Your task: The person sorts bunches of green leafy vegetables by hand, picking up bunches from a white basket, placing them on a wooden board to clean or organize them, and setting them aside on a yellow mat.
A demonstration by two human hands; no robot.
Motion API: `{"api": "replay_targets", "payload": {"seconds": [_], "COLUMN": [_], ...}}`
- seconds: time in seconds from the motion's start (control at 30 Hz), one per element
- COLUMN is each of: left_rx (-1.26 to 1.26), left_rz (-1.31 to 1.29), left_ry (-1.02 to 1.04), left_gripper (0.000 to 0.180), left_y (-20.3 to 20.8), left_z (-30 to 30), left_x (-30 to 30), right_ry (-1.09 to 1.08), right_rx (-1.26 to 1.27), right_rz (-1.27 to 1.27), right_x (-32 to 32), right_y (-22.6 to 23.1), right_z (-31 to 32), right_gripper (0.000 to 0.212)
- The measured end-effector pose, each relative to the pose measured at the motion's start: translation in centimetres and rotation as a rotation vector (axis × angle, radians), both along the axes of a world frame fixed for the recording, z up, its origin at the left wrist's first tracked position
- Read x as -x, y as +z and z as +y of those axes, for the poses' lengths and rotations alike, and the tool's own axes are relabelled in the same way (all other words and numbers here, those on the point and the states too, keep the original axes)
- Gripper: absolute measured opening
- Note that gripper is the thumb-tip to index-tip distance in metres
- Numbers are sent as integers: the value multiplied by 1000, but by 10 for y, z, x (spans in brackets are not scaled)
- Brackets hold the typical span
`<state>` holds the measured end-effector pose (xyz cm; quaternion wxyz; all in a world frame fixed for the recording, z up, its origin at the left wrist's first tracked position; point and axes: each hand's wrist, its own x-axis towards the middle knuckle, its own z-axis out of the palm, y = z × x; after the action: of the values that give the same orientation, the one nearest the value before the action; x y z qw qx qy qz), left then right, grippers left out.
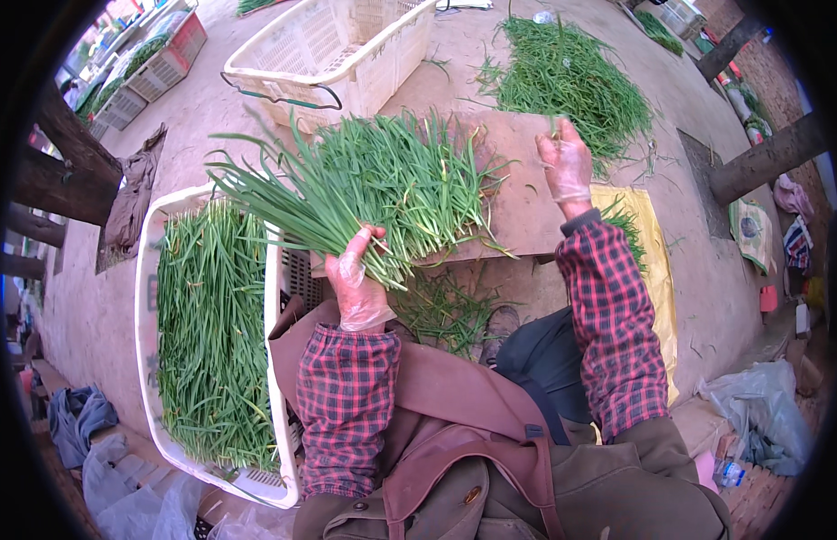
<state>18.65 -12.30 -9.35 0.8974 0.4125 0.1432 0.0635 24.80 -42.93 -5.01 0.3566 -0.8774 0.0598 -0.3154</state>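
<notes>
My left hand [353, 281], in a clear thin glove, is closed around the white stem ends of a bunch of garlic chives [315, 220]. The leaves fan out to the upper left. Just beyond it, a thick pile of chives [391, 171] covers the left and middle of a low brown board [513, 193]. My right hand [565, 164], gloved too, is raised over the board's right end with its fingers pinched. A speck of green shows at the fingertips, too small to tell from the loose heap of chives [571, 81] behind.
A white crate [141, 360] filled with chives stands at my left. Another pale crate [346, 85] with a wire handle sits beyond the board. Yellow sacking [657, 297] lies at the right, and loose chives [445, 315] litter the ground below the board. Wooden posts [769, 157] flank the area.
</notes>
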Motion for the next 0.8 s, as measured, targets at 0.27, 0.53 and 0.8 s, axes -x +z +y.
{"api": "replay_targets", "payload": {"seconds": [0.27, 0.53, 0.8], "left_rx": [100, 142, 196], "left_rz": [210, 165, 55], "left_ry": [-43, -95, -111], "left_gripper": [20, 20, 42], "left_y": [-36, -53, -42], "left_z": [11, 11, 10], "left_x": [-7, -11, -10], "right_ry": [230, 240, 218], "right_rx": [457, -520, -1074], "right_rz": [37, 256, 386], "right_x": [76, 27, 49], "right_y": [-66, -114, -62], "right_z": [133, 100, 60], "right_gripper": [33, 18, 22]}}
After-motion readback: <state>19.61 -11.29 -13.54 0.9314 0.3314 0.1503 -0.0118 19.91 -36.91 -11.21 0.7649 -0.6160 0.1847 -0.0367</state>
